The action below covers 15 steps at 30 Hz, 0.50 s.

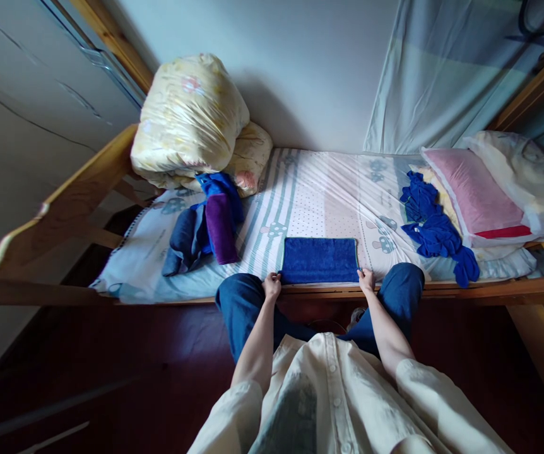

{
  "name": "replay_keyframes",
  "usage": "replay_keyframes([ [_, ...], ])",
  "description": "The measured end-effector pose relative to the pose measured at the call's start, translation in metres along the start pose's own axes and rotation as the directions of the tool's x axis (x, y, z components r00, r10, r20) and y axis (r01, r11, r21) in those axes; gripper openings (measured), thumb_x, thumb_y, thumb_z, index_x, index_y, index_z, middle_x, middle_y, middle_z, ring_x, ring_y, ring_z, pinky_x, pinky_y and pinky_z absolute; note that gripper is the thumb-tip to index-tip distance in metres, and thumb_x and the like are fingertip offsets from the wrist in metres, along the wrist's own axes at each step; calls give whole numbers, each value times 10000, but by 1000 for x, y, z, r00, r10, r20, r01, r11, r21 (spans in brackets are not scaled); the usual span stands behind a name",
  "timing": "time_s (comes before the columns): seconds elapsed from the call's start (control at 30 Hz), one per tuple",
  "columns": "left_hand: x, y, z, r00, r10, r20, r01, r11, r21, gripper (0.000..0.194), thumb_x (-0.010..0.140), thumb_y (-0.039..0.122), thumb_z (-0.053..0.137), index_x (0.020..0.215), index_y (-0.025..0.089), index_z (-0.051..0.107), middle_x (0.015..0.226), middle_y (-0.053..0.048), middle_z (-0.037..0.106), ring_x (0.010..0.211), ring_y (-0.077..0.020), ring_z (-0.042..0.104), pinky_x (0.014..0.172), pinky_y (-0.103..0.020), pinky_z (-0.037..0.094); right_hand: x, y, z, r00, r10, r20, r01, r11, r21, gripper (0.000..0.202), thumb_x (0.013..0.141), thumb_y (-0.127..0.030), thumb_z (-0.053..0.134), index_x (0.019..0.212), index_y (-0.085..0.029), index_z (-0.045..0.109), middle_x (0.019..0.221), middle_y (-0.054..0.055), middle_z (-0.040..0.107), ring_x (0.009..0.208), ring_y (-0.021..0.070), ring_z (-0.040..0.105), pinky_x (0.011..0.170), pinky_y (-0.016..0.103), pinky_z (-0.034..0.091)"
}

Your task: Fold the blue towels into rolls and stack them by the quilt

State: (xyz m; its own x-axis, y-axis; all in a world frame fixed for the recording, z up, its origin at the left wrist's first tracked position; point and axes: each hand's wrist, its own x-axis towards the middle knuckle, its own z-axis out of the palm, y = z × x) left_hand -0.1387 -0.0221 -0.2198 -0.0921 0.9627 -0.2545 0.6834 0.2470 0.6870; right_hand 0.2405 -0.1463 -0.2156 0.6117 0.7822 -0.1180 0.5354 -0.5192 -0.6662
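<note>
A blue towel (320,260) lies flat as a rectangle near the front edge of the bed, its border edged in a lighter thread. My left hand (272,285) is closed on its near left corner. At the near right corner, my right hand (366,279) pinches the cloth the same way. Between the two hands the towel's near edge runs straight. Left of it on the bed rest a rolled purple towel (221,228) and a dark grey-blue rolled cloth (180,243), with more blue cloth behind them.
Crumpled blue cloths (435,230) lie at the right, beside a pink pillow (475,189) in a clear cover. A folded yellow quilt (189,116) is piled at the back left. The wooden bed rail (494,289) runs along the front, and a curtain (418,82) hangs behind.
</note>
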Motion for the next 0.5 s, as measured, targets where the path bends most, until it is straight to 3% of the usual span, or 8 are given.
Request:
replay_keyframes([
  [0.17,-1,3,4,995,-98,-31,98,995,19,185,857,288,552,882,165,688,845,-140,771,870,-306,742,789,-365,538,0,0,1,1000,12,4,-12,1000,-24,300,837,-393,574,584,-241,517,583,14,579,575,170,428,603,283,343],
  [0.5,-5,6,6,988,-141,-66,145,988,49,99,845,236,615,867,161,676,802,-95,751,823,-247,735,783,-314,541,1,1,6,999,44,7,-44,996,-76,212,846,-311,633,668,-194,643,668,45,692,627,181,553,630,274,398],
])
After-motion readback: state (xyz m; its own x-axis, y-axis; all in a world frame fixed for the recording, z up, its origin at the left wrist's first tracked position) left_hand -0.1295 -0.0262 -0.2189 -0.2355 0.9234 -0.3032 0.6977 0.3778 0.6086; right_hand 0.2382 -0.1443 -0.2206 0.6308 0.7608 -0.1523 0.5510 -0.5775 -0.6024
